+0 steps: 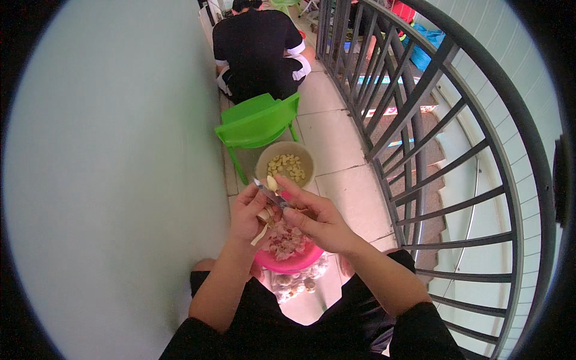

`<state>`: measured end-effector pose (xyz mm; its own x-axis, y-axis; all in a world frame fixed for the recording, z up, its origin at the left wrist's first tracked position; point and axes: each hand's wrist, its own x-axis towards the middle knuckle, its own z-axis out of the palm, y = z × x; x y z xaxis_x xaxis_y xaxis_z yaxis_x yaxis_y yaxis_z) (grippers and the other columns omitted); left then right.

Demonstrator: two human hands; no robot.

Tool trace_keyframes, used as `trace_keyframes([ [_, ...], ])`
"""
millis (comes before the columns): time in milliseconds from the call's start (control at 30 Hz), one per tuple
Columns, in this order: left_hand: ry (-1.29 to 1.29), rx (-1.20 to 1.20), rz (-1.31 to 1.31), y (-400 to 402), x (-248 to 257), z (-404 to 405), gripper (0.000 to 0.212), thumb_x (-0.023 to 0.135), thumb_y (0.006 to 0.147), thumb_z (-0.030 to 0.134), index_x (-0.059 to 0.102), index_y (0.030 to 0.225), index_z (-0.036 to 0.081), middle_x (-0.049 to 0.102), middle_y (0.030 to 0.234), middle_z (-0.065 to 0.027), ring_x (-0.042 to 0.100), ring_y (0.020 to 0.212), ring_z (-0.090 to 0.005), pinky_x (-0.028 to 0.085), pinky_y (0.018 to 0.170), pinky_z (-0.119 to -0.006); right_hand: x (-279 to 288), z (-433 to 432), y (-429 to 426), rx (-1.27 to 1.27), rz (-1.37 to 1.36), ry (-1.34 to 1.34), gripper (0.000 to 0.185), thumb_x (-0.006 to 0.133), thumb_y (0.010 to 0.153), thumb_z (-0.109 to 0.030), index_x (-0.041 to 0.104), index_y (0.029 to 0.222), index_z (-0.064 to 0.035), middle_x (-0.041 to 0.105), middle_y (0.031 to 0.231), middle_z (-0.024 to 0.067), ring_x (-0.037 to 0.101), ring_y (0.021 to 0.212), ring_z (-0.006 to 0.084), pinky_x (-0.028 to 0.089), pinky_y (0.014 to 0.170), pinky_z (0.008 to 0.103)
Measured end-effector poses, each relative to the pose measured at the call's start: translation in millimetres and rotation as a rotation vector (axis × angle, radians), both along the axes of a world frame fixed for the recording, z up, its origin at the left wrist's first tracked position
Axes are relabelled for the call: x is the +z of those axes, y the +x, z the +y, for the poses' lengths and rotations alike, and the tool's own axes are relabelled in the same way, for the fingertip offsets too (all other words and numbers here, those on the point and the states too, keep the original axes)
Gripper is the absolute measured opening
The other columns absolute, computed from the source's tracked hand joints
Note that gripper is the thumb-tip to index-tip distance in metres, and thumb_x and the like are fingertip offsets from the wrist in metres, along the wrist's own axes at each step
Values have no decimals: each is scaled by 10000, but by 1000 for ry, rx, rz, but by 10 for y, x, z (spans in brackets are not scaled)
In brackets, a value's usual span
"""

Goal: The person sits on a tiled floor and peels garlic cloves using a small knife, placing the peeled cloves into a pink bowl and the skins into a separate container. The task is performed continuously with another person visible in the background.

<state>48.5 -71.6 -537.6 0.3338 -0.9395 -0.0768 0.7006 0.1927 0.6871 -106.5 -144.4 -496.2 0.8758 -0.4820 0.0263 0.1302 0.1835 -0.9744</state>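
My left hand (pixel 246 215) grips part of a garlic bulb (pixel 266 213) with a pale dry stalk hanging down. In my right hand (pixel 321 220) is a small knife (pixel 270 193), its blade pointing up and left between the hands. A peeled garlic clove (pixel 272 183) rests at my right index fingertip, beside the blade. Something pink shows by that finger; what it is, I cannot tell. Below my hands sits a pink basin (pixel 292 266) holding garlic skins (pixel 287 240). Just beyond them, a pale bowl (pixel 308 155) contains several peeled cloves (pixel 288 165).
Under the basin lies a clear bag of garlic bulbs (pixel 299 281). A green plastic chair (pixel 256 121) stands past the bowl, with a seated person (pixel 258 51) behind it. The wall (pixel 117 180) runs along my left; a metal railing (pixel 450 198) and stairs (pixel 427 198) lie right.
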Motion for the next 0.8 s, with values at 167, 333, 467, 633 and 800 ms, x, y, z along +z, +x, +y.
trace_keyframes([
  [167, 5, 9, 5, 61, -187, 8, 186, 558, 910, 158, 604, 1046, 41, 643, 818, -62, 614, 662, -148, 492, 531, -274, -48, 27, 31, -17, -39, -54, 504, 500, 944, -134, 327, 1414, -84, 485, 1289, 17, 493, 938, 73, 435, 806, 244],
  [333, -11, 28, 92, -28, -155, -13, 226, 565, 908, 166, 590, 1094, 40, 641, 903, -69, 621, 765, -150, 510, 629, -281, -16, 47, 19, 37, -54, 156, 507, 478, 954, -147, 303, 1427, -98, 485, 1261, -22, 431, 774, 26, 403, 675, 187],
  [467, -114, -41, 131, 22, -175, 16, 242, 574, 901, 158, 583, 1110, 36, 635, 961, -72, 613, 825, -153, 511, 710, -289, 18, 60, 15, 86, -83, 324, 499, 453, 967, -168, 290, 1436, -125, 546, 1010, -35, 383, 658, 20, 359, 583, 168],
  [633, -119, -42, 158, 4, -156, 2, 228, 567, 908, 155, 600, 1096, 32, 638, 937, -67, 610, 802, -151, 509, 706, -280, -6, 108, 36, 50, -103, 525, 476, 438, 975, -187, 307, 1432, -171, 392, 718, -60, 302, 532, 38, 285, 478, 172],
  [800, 21, 101, 17, -60, -98, -50, 254, 584, 903, 173, 613, 1097, 12, 640, 870, -64, 607, 748, -135, 502, 657, -259, -27, 112, 41, -13, -71, 559, 463, 439, 976, -194, 325, 1425, -200, 360, 694, -64, 289, 530, 34, 270, 468, 166],
])
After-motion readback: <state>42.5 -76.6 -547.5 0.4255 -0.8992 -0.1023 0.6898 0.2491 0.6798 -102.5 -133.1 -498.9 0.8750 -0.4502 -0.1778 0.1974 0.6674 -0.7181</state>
